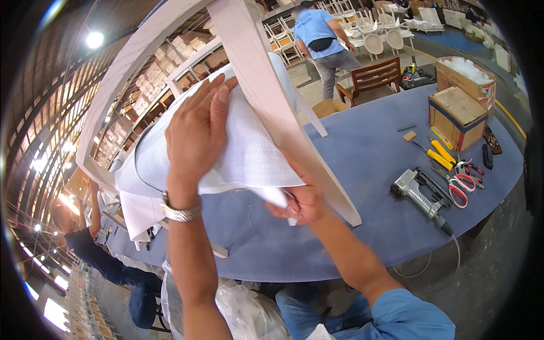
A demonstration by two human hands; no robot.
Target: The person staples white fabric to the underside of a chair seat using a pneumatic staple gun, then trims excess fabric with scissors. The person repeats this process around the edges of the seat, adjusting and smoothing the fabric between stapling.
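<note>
A pale wooden chair frame [255, 73] lies tipped on the blue-covered table [249, 243], its legs slanting across my view. Light woven upholstery fabric [249, 136] covers its padded part, with a loose flap hanging at the near edge. My left hand [198, 130], a metal-band watch on its wrist, lies flat on the fabric with fingers stretched out. At the flap's right corner, beside a chair leg, my right hand [303, 198] pinches the fabric edge; some of its fingers are behind the cloth.
On the table's right lie a staple gun [422, 192] with an air hose, red-handled scissors [460, 187], yellow-handled tools [441, 153] and cardboard boxes [459, 113]. A brown wooden chair [374, 79] stands beyond. One person [323, 39] is behind the table, another [102, 249] at left.
</note>
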